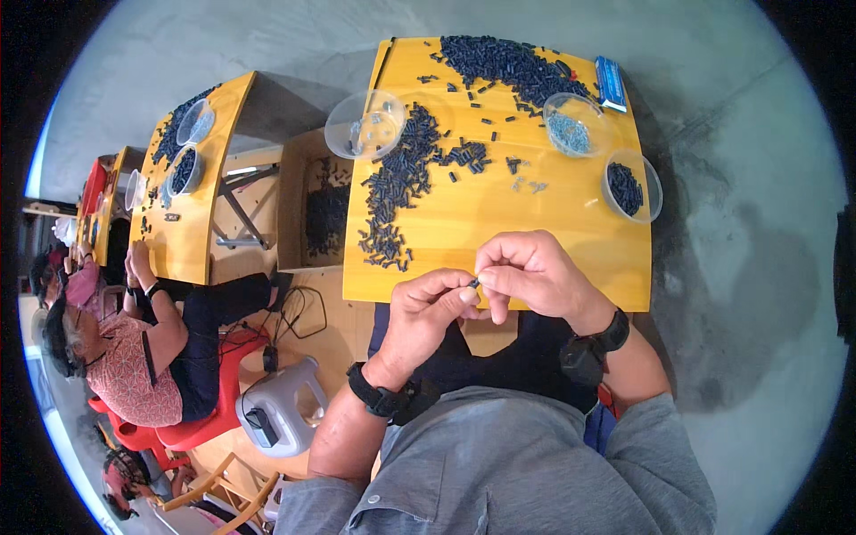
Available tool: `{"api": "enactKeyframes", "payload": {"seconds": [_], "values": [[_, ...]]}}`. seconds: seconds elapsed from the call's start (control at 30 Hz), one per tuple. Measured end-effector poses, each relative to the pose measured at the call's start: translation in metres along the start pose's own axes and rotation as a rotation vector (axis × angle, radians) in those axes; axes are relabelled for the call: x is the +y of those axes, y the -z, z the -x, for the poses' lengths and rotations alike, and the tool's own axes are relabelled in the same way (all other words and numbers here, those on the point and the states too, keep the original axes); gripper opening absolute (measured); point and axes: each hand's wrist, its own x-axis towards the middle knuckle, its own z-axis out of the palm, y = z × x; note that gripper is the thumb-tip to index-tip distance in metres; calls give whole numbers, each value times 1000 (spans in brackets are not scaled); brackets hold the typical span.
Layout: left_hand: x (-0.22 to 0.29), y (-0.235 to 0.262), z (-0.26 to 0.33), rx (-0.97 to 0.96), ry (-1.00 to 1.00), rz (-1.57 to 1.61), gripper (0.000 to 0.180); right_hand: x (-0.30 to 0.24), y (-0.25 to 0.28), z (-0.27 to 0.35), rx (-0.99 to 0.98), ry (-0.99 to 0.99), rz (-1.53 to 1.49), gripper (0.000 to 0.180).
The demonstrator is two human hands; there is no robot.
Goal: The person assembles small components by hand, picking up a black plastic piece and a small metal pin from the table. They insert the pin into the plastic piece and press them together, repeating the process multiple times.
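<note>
At the near edge of the yellow table, my left hand pinches a small black cylindrical piece between thumb and forefinger. My right hand meets it there, its thumb and forefinger pressed together right beside the piece. Whatever the right fingertips hold is too small to make out. Beyond my left hand spreads a loose pile of similar short black pieces. A few tiny clear bits lie on the tabletop past my right hand.
A larger heap of black pieces covers the far side, beside a blue box. Clear tubs hold bluish bits, black pieces and a few small bits. Left, a cardboard box stands near a co-worker.
</note>
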Motion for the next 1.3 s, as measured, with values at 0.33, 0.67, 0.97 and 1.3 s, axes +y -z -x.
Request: {"api": "enactKeyframes", "payload": {"seconds": [0.33,0.67,0.97,1.3], "values": [[8,4,-1,-76,159,125,11,-17,5,-5,-65,-9,263,11],[1,4,-6,-79,187,144,10,-23,0,-8,-109,300,687,5],[2,-2,-13,-53,163,71,11,-5,0,-1,56,328,564,11],[-10,-6,-18,-61,-70,67,12,6,13,7,95,-225,-190,55]]}}
